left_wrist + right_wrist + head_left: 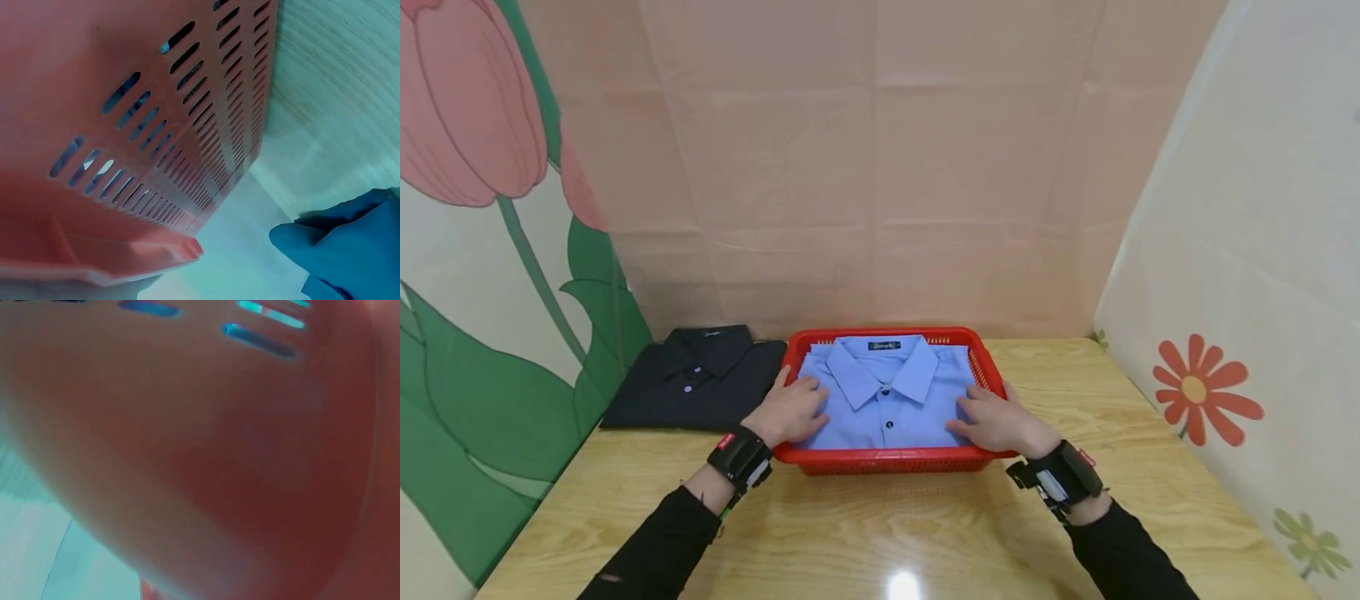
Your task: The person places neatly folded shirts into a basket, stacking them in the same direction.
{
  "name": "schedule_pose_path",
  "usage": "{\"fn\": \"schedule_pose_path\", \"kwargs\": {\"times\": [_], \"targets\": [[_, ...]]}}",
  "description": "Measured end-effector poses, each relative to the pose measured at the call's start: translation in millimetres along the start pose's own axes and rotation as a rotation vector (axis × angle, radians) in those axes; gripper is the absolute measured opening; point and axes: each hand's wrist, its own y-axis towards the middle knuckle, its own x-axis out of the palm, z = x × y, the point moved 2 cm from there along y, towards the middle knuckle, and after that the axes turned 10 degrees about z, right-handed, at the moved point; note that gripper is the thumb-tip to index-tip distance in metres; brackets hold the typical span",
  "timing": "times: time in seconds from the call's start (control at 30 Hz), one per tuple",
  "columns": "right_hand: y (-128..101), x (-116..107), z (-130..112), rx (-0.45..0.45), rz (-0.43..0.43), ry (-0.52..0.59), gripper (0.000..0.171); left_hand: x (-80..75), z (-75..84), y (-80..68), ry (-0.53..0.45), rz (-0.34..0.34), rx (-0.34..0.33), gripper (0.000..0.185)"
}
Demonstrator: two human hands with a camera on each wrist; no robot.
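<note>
Both hands, left hand [790,410] and right hand [1000,421], lie flat with fingers relaxed on the folded blue shirt [887,392] in the red basket [891,460] on the worktop, so dragging them would probably rumple the fold or collar.

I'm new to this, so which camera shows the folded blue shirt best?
The head view: the blue shirt lies whole in the red basket. Both wrist views show mostly basket wall, with only blue glimpses through slots.
</note>
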Motion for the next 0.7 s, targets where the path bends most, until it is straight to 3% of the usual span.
{"fn": "schedule_pose_path", "kwargs": {"times": [0.13, 0.3, 0.53, 0.7], "targets": [[-2.1, -1.9, -2.4, 0.002, 0.026, 0.024, 0.059, 2.5, -4.1, 2.1, -0.026, 0.007, 0.005, 0.039], [-6.1, -2.4, -6.0, 0.000, 0.076, 0.084, 0.063, 4.0, -11.3, 0.3, -0.144, 0.064, 0.006, 0.049], [-10.7, -3.7, -17.8, -0.033, 0.151, 0.136, 0.064, 1.5, -18.3, -7.4, -0.338, 0.207, 0.025, 0.052], [-12.2, 1.3, -31.6, -0.091, 0.240, 0.192, 0.064, 0.7, -21.2, -15.6, -0.414, 0.325, 0.032, 0.051]]}}
